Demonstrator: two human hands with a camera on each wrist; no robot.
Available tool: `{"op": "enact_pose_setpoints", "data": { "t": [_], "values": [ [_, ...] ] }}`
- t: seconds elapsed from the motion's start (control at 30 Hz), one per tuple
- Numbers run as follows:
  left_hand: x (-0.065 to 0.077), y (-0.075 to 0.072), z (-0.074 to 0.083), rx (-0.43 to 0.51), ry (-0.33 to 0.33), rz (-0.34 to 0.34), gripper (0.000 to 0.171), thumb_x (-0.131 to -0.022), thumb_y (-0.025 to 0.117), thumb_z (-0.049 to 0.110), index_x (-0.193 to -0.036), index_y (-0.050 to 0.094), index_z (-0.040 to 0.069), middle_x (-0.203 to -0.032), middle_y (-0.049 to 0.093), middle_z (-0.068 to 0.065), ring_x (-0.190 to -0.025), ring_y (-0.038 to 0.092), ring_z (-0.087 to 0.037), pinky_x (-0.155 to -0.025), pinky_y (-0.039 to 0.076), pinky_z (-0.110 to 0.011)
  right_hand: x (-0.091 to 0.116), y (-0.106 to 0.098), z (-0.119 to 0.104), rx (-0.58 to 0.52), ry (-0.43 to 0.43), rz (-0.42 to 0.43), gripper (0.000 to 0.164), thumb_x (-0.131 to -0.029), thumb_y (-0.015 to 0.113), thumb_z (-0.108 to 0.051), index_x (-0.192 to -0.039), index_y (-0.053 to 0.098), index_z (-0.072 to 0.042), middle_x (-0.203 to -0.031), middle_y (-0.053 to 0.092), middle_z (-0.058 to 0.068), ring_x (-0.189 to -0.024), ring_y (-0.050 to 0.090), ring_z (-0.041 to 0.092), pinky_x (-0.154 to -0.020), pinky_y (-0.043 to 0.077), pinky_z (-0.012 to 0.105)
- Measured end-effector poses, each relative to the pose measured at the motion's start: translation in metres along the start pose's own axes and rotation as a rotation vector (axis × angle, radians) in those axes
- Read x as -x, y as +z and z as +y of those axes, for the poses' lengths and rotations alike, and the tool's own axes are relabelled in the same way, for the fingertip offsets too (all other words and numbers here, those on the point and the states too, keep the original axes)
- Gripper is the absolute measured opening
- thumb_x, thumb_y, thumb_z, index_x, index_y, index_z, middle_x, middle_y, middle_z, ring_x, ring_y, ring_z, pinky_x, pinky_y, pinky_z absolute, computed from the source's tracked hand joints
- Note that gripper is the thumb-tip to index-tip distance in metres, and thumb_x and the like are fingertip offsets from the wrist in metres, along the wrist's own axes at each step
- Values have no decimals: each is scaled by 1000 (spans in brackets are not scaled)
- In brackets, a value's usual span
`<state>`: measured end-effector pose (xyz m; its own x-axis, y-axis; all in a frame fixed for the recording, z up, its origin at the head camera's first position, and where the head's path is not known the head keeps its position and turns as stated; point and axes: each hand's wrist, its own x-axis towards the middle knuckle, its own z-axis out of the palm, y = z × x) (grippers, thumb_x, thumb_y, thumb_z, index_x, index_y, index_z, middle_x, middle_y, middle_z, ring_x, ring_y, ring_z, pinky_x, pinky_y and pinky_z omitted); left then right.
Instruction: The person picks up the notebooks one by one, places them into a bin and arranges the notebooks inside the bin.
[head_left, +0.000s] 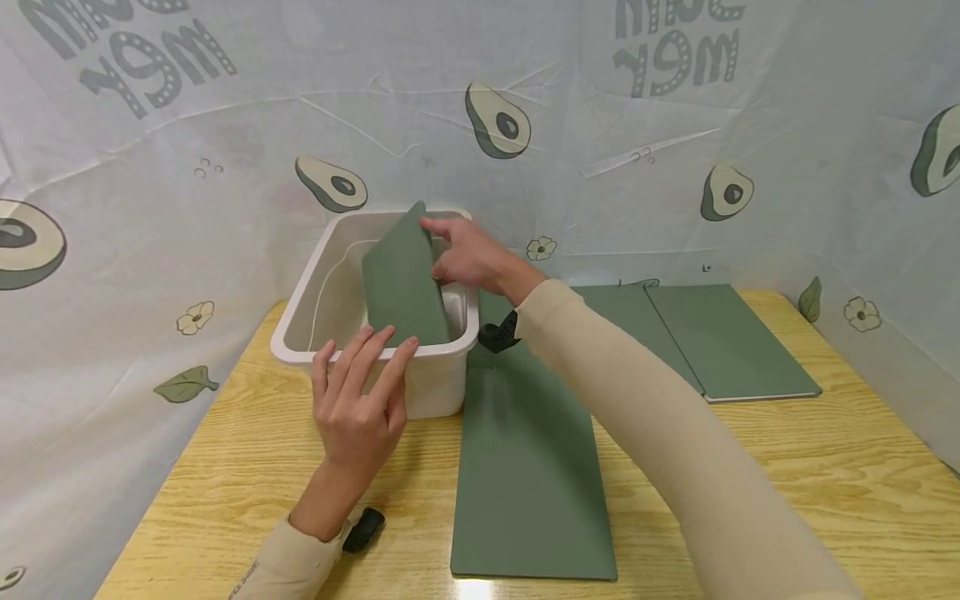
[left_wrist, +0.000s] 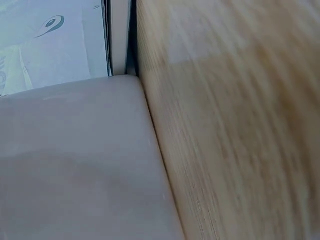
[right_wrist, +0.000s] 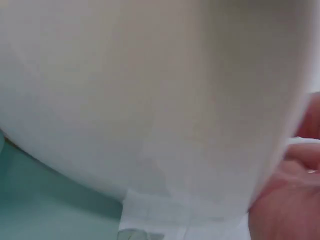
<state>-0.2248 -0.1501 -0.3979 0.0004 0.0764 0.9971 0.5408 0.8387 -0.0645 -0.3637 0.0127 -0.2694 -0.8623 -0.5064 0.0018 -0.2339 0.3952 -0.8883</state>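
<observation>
Seemingly positioning green panel [head_left: 402, 287] in eleven-o'clock bin [head_left: 437, 385] with right hand [head_left: 472, 254], cannot tell if grasping; resting unclenched left hand [head_left: 360, 408] on rim [head_left: 438, 351]; likely needing steady tilting next.

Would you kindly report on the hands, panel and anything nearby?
Right hand holding panel. Left hand on bin. Panel tilted inside bin. More panels right of bin.

Pale creased sheet [head_left: 420, 125] behind, printed with avocados [head_left: 495, 119], flowers [head_left: 195, 318], leaves [head_left: 184, 384], grey lettering [head_left: 670, 63]; wood-grain table [head_left: 247, 467] below.
</observation>
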Motion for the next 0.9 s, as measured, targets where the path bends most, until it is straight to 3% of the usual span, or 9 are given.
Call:
{"op": "enact_pose_setpoints", "data": {
  "t": [0.1,0.17,0.37,0.53,0.9],
  "values": [
    [0,0,0,-2,-6,-4,28,-91,67,1,-110,84,12,-114,80,-17,-106,74,-41,-105,46,-60,2,0,-5,73,30,-64,86,-98,65,4,-170,20,-10,-180,16,5,-164,26,26,-123,42,46],
    [1,0,0,-6,-6,-3,29,-90,67,0,-110,84,13,-114,81,-17,-107,74,-40,-105,46,-59,4,0,-8,74,56,-84,88,-99,68,-2,-170,18,-8,-181,15,4,-167,19,26,-130,33,48],
    [2,1,0,-6,0,-10,28,-92,68,2,-111,84,13,-115,80,-17,-108,74,-40,-105,46,-60,7,-1,-8,-14,51,-66,88,-97,73,-6,-170,22,-7,-178,24,6,-164,28,27,-131,30,49],
    [2,2,0,-9,1,-17,26,-95,66,5,-112,84,13,-116,80,-17,-107,74,-41,-105,46,-60,10,-4,-8,-61,21,-69,85,-98,73,-8,-169,26,-8,-178,24,6,-165,25,26,-133,26,48],
    [0,1,1,-9,-1,-12,25,-96,65,6,-112,83,12,-115,80,-18,-107,74,-41,-103,45,-61,23,-6,-11,30,-27,-98,72,-101,71,-24,-165,39,-15,-175,32,1,-162,32,24,-127,37,48]
  ]
}}
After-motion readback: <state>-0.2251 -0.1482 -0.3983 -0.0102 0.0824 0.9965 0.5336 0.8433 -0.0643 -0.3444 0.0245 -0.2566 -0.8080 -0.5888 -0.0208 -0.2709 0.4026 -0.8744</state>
